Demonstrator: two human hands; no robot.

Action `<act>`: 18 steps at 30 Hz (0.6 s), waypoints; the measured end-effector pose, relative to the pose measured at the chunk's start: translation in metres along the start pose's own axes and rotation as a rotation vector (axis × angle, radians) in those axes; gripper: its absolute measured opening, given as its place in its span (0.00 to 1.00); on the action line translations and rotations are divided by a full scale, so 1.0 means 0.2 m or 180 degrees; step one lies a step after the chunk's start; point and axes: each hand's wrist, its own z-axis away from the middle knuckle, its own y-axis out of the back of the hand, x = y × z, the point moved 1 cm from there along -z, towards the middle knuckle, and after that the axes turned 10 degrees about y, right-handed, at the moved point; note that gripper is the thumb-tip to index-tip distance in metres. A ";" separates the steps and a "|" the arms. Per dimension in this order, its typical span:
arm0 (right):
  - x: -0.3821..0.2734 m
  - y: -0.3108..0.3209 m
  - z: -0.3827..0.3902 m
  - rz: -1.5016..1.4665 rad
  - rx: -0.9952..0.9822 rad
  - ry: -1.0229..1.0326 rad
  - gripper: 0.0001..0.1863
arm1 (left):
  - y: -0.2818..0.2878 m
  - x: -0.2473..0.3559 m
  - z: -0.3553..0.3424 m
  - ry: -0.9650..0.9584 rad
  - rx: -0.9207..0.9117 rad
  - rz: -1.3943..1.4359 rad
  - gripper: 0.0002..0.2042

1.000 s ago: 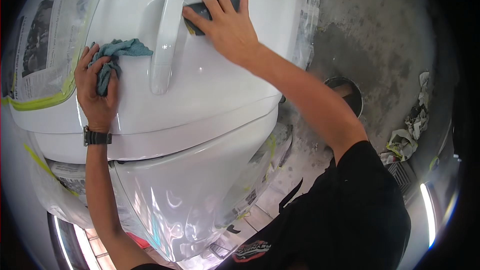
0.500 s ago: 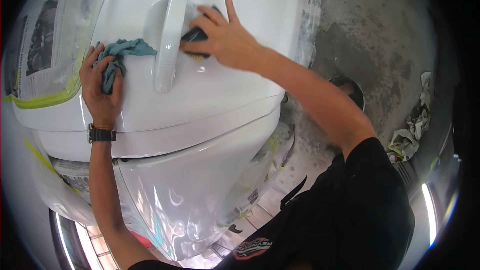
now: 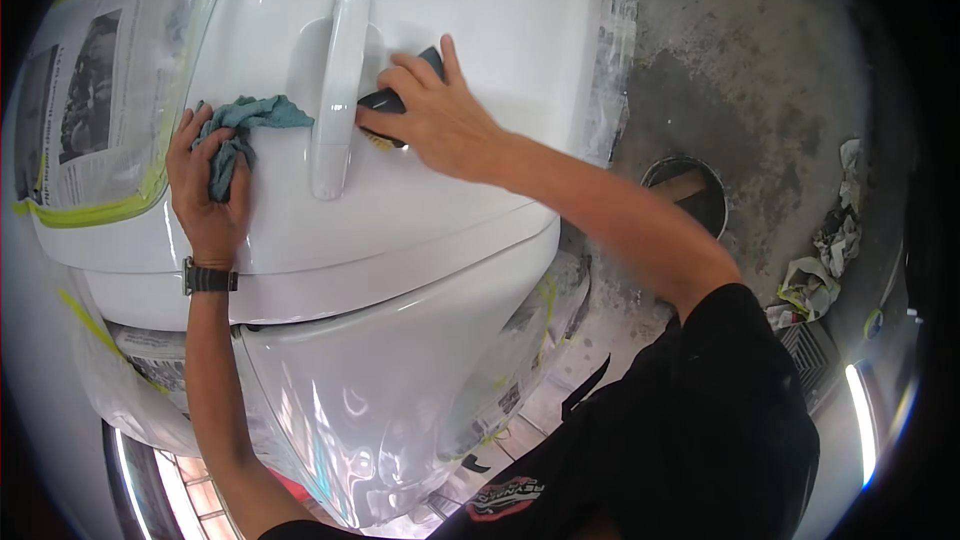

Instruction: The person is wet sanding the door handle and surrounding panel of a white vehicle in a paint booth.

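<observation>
head view: as i follow it from afar, the right hand [image 3: 440,125] is closed over a dark pad [image 3: 380,103] on the white car panel [image 3: 500,0], just to the right of the white handle [image 3: 338,110]. compared with one second ago, hand and pad have moved down the picture and closer to the handle; from the middle frame to now the shift is slight. the left hand [image 3: 210,210], a black watch [image 3: 210,280] at its wrist, is curled about a bunched teal cloth [image 3: 268,113] and keeps nearly the same place left of the handle. a bucket [image 3: 721,202] on the floor, partly covered by the right forearm half a second ago, shows more fully now.

hidden or unclear: i cannot see the pad's working face, only a yellowish edge below, and the fingers mask most of its back. i cannot tell whether the right thumb touches the handle. part of the cloth lies out of sight beneath the left fingers. the panel is cut off at the top, the newspaper covering [image 3: 95,90] fades into the dark rim, and the bucket's contents are hard to make out.
</observation>
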 end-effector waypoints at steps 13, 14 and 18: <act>0.15 0.04 -0.06 0.1259 0.0164 0.0151 0.18 | -0.03 0.01 0.00 0.0037 0.0036 0.0070 0.17; 0.09 0.00 -0.06 0.1203 0.0087 -0.0223 0.18 | -0.03 0.00 0.00 0.0033 0.0023 0.0028 0.17; -0.01 -0.02 -0.03 0.0746 0.0149 -0.0399 0.20 | 0.00 0.01 -0.01 -0.0042 -0.0003 -0.0078 0.17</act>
